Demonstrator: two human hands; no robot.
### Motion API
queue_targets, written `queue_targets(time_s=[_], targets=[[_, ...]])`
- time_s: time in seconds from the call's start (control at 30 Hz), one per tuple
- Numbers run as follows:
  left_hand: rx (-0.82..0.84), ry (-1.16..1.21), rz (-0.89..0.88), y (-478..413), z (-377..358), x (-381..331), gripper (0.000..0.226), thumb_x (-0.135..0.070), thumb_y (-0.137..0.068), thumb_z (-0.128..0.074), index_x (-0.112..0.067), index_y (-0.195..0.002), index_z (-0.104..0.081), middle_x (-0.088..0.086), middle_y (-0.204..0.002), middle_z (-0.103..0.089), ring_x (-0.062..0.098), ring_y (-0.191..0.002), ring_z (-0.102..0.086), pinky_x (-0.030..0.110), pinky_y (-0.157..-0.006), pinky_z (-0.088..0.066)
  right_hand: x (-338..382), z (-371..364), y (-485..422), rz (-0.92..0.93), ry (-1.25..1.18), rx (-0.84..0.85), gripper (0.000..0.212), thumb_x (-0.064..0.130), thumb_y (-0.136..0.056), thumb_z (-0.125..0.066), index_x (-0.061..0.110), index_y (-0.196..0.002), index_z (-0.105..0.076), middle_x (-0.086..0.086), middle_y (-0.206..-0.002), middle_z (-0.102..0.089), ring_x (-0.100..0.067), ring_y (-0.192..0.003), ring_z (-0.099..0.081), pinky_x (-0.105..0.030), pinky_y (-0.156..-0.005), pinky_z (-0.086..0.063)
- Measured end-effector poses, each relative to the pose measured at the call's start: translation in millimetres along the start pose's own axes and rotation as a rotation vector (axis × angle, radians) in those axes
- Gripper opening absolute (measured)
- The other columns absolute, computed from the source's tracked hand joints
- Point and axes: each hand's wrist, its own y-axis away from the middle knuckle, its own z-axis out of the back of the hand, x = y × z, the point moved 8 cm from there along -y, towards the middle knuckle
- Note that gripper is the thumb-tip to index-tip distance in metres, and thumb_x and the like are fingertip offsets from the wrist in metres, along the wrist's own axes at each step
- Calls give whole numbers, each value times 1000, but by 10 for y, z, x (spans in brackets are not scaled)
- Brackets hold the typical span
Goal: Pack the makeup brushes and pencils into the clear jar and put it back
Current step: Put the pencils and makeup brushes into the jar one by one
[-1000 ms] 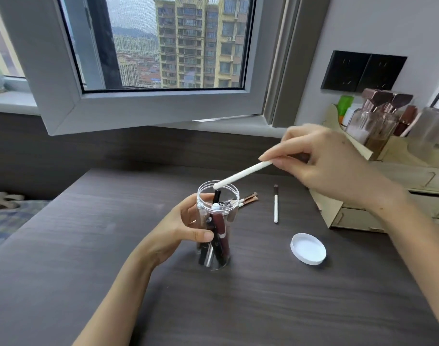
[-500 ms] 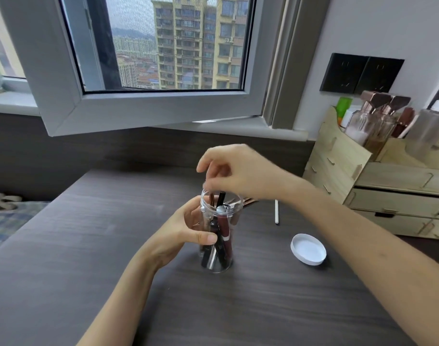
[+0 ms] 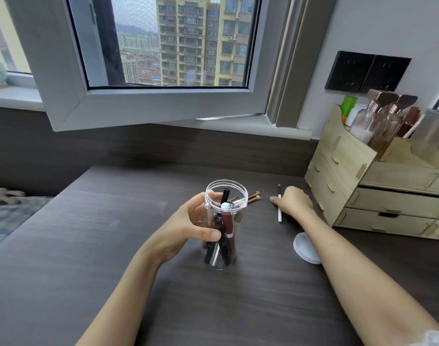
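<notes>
Jar [image 3: 222, 221] upright on desk [image 3: 88, 245], your left hand [image 3: 188, 226] wrapped around it.
Lidless (white lid [image 3: 304, 248] lies apart, by your right forearm). Your right hand [image 3: 292, 202] rests on the white-handled brush [image 3: 279, 213]; whether it's pinched, can't tell. Two brushes [image 3: 253, 197] lie behind the jar.

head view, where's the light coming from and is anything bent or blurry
Head view: soft daylight from the window, faint shadows on the desk; wide-angle lens bends the window frame and tilts the wooden organizer; the clear jar is sharp, the bottles at right slightly soft.
</notes>
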Motion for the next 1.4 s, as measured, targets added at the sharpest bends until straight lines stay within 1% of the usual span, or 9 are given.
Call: queue_targets(time_s=[0.13, 0.27, 0.43, 0.6, 0.77, 0.93, 1.13, 1.27, 1.4], targets=[[8, -6, 3, 1, -2, -9, 86, -14, -49, -80, -15, -129, -50, 5, -113, -68, 23, -105, -63, 36, -90, -48, -9, 56, 3, -16, -113, -5, 31, 28, -92, -48, 3, -74, -55, -16, -85, -63, -35, -84, -64, -30, -61, -43], [13, -3, -3, -13, -8, -8, 86, -14, -49, -80, -15, -129, -50, 8, -116, -66, 26, -108, -61, 38, -93, -48, 132, 628, 266, 84, -890, -124, 37, 14, -93, -42, 6, -57, -49, -9, -56, -49, -18, -39, -48, -21, -36, -41], [17, 0, -10, -20, -25, -10, 83, -13, -49, -79, -14, -127, -52, 6, -114, -68, 23, -106, -63, 34, -91, -50, 573, 1454, 1316, 556, -1308, -139, 26, 9, -92, -42, 11, -68, -52, -7, -60, -54, -13, -45, -53, -24, -37, -45], [-12, -1, -11, -13, -20, 9, 85, -13, -48, -81, -14, -128, -52, 7, -113, -68, 27, -105, -62, 42, -94, -48, 864, 1424, 1874, 826, -776, -239, 19, 22, -87, -52, 12, -73, -58, -2, -61, -58, -13, -53, -53, -29, -49, -46], [-2, -19, -39, -9, -33, -23, 80, -14, -51, -80, -16, -126, -52, 10, -115, -68, 30, -109, -63, 44, -97, -49, 1034, 1134, 1936, 927, -344, -237, 18, 25, -81, -59, 16, -65, -59, 5, -71, -50, -9, -65, -46, -19, -61, -34], [25, 3, -71, -10, -76, -71, 67, -12, -51, -79, -22, -115, -61, 0, -104, -72, 16, -95, -67, 24, -76, -53, 1127, 1150, 1823, 923, -571, 107, 13, 16, -83, -62, 23, -93, -68, 3, -83, -59, -8, -72, -50, -15, -64, -40], [24, -11, -73, -7, -78, -83, 68, -15, -49, -79, -24, -115, -62, -3, -105, -71, 13, -95, -66, 21, -72, -52, 1289, 1180, 1817, 990, -607, 144, 10, 7, -83, -64, 13, -86, -72, 5, -74, -69, 1, -65, -61, -7, -62, -44], [6, -18, -55, -13, -32, -38, 77, -17, -44, -84, -21, -117, -60, -4, -105, -71, 12, -94, -66, 21, -70, -52, 1117, 1137, 1341, 818, -643, -69, 15, 10, -84, -61, 13, -89, -74, 0, -82, -74, -5, -79, -67, -17, -76, -50], [-55, -29, -28, 2, 94, -13, 101, -31, -33, -93, -15, -125, -55, 2, -114, -66, 17, -100, -64, 25, -76, -51, 844, 397, 571, 586, -85, -68, 27, 7, -89, -48, 8, -107, -69, -12, -116, -68, -31, -112, -59, -37, -95, -48]])
